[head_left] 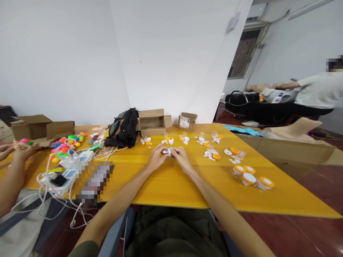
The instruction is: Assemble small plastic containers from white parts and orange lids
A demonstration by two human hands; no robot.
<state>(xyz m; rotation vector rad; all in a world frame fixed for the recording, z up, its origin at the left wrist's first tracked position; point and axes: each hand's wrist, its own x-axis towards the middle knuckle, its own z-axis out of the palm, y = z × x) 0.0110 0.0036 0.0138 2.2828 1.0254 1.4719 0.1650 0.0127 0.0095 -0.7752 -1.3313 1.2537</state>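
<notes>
My left hand (156, 157) and my right hand (182, 159) meet over the middle of the table (171, 185). Between their closed fingers is a small white-and-dark piece (166, 151), mostly covered, so its exact kind is unclear. Just beyond my hands lie small white plastic parts (170, 141) and an orange ring (167, 139). Further groups of white discs, orange rings and clear cups spread to the right, such as the orange ring (216, 156). Several clear jars with orange-and-white lids (248, 178) stand at the right.
Left of me are a power strip (70, 174), tangled white cables and a blurred-out phone (95, 182). Behind are a black bag (125, 128) and cardboard boxes (152, 119). Another person's hand (23, 151) holds colourful pieces near bright toy balls (65, 145). A person in white (318, 91) sits at far right.
</notes>
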